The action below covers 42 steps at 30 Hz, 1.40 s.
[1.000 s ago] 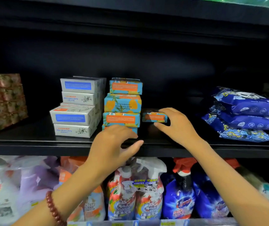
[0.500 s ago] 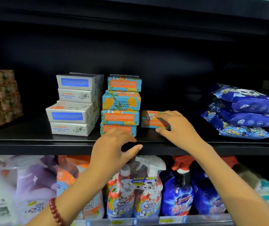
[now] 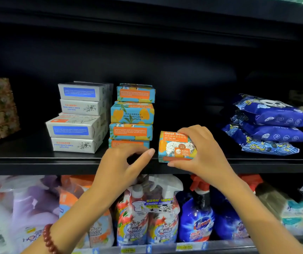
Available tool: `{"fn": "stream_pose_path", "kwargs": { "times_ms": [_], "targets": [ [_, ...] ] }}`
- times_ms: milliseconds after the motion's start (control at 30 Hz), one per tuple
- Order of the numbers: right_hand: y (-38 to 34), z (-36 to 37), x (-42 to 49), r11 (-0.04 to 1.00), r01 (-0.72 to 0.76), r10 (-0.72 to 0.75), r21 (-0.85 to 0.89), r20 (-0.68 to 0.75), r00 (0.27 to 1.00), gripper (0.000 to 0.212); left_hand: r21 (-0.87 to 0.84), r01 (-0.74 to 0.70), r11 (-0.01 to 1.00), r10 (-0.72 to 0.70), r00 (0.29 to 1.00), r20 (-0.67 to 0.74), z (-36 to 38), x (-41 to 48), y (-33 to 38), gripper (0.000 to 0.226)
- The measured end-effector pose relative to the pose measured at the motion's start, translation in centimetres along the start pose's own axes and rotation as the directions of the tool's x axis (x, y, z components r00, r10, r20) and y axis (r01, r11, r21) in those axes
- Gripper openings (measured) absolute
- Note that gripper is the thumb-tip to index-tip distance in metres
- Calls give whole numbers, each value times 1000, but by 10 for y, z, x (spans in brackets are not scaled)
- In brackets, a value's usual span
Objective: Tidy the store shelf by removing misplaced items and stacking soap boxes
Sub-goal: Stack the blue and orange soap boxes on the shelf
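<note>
The right hand [image 3: 204, 154] grips a "Goat Soap" box [image 3: 175, 146] beside the soap stack [image 3: 132, 114]; the left hand [image 3: 118, 165] is loosely curled and empty.

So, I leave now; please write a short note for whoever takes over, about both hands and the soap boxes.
Left hand: holds nothing, fingers loosely curled, before the lowest box of the orange-and-blue soap stack.
Right hand: grips one Goat Soap box, label toward the camera, at the shelf front edge, right of that stack.
Done: four boxes stacked there; white sea salt soap boxes stacked to its left.
To do: probably set the held box on the stack; blue packs at right lie untouched.
</note>
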State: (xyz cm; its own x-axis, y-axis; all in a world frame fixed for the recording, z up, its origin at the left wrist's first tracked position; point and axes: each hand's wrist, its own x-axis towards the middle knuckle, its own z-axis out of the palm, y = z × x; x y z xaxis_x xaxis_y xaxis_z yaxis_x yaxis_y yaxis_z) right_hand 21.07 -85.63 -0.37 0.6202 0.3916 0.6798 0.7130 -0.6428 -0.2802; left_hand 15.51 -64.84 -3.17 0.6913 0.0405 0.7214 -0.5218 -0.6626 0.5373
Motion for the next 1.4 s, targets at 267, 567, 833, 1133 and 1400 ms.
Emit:
{"fn": "stream_pose_path", "kwargs": {
  "times_ms": [267,567,833,1133,1400],
  "targets": [
    [-37,-9,-15,951,300,-309,-80,-167,936,71,-499,251,829,-179,966,189,-1,8,42,36],
    [-36,-28,-19,962,30,-22,273,-34,999,56,-560,103,822,-9,986,169,-2,4,31,34],
    [-34,-15,-31,947,320,-285,40,-360,888,47,-579,229,783,-101,964,244,-8,4,33,71],
    [-31,-12,-31,983,69,-53,169,-98,994,89,-532,132,837,-29,980,197,-11,7,34,70],
    [-30,-20,-22,753,-299,243,586,174,954,86,-398,-25,917,95,983,157,-6,2,28,62]
  ]
}}
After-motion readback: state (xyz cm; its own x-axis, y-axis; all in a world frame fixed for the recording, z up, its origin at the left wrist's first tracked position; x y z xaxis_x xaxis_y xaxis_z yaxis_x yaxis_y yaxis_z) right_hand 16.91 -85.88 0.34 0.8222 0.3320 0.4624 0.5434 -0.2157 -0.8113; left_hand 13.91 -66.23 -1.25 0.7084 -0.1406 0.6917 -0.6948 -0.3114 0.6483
